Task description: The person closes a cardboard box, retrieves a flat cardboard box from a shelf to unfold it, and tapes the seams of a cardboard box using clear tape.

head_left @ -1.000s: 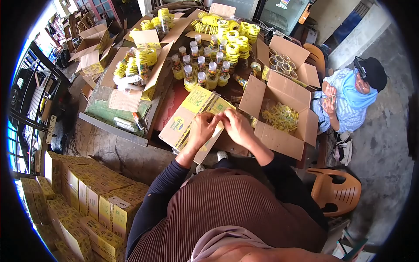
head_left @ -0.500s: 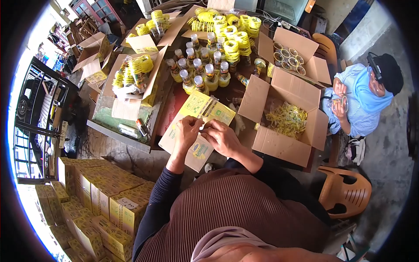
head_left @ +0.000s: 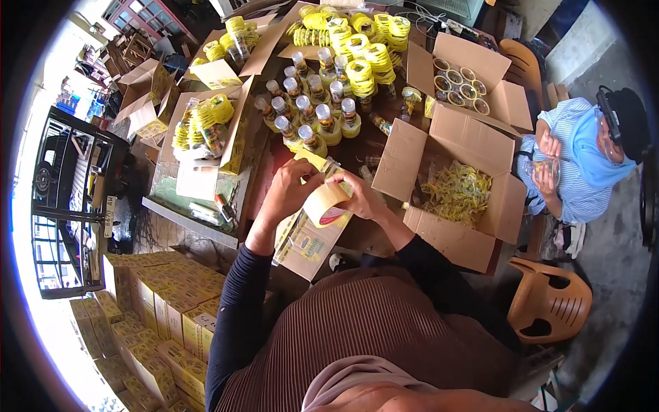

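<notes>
A roll of clear yellowish packing tape (head_left: 321, 204) hangs above a printed cardboard carton (head_left: 301, 253), with its pink-labelled core facing down and to the right. My right hand (head_left: 360, 198) grips the roll from its right side. On the other side, my left hand (head_left: 291, 188) is closed, thumb and fingers pinched at the upper edge of the tape; the exact contact is partly hidden by the fingers. Beneath both hands the carton lies slanted at the table's near edge, its yellow printed end toward the bottles.
Capped bottles (head_left: 317, 113) and stacked yellow rings (head_left: 360, 72) stand beyond the carton. Right of it, an open box (head_left: 439, 230) contains yellow shreds. Packed cartons (head_left: 168, 295) are piled at lower left. A co-worker (head_left: 583, 154) handles a clear cup near an orange chair (head_left: 549, 302).
The tape roll has come into plain view between my hands. My left hand has risen slightly, and my right hand has shifted a little right. The carton has moved slightly right.
</notes>
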### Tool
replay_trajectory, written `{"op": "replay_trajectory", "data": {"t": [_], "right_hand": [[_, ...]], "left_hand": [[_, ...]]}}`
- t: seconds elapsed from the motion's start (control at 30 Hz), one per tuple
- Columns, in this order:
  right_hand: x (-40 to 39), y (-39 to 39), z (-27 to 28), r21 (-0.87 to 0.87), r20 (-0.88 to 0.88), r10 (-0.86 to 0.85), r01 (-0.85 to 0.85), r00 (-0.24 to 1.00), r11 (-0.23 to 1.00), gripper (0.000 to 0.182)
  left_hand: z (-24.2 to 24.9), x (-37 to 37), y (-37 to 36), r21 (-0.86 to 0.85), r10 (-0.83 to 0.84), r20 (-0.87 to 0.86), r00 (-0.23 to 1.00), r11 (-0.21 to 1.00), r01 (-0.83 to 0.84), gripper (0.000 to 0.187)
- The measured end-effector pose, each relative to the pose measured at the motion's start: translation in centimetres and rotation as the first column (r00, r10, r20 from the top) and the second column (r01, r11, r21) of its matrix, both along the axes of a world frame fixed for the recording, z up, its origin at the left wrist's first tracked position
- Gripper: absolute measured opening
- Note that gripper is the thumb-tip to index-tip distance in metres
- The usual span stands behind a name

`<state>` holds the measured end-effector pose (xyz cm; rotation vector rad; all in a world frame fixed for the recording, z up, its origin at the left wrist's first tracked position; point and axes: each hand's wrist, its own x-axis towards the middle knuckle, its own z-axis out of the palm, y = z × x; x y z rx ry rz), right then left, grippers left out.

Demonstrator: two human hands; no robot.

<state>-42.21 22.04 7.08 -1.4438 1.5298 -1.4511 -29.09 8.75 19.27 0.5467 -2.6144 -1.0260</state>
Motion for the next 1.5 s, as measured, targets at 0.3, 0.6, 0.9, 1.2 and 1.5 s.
{"op": "replay_trajectory", "data": {"t": [0.3,0.6,0.9,1.2,1.5], "right_hand": [[-4.8,0.7,0.2,0.099,0.165,-0.156,0.141,0.974,0.985,0.056],[-8.8,-3.2,-0.6,0.421,-0.282,-0.133,0.247,0.950,0.873,0.064],[-11.6,-6.7,-2.5,0.699,-0.166,0.107,0.040,0.980,0.714,0.055],[-13.6,-10.1,-2.9,0.740,0.006,0.319,-0.219,0.948,0.636,0.044],[-14.6,-11.2,-6.7,0.834,0.167,0.319,-0.306,0.933,0.460,0.040]], "left_hand": [[-4.9,-3.1,-4.7,-0.204,0.083,0.045,0.995,0.976,-0.073,0.022],[-14.4,-7.7,-7.6,-0.433,0.122,0.299,0.946,0.901,0.020,0.021],[-18.6,-8.0,-7.2,-0.460,0.163,0.396,0.904,0.887,0.041,0.020],[-17.9,-9.1,-8.0,-0.515,0.181,0.494,0.850,0.849,0.118,0.027],[-19.0,-8.1,-8.8,-0.160,-0.317,0.177,0.932,0.925,0.345,0.005]]}}
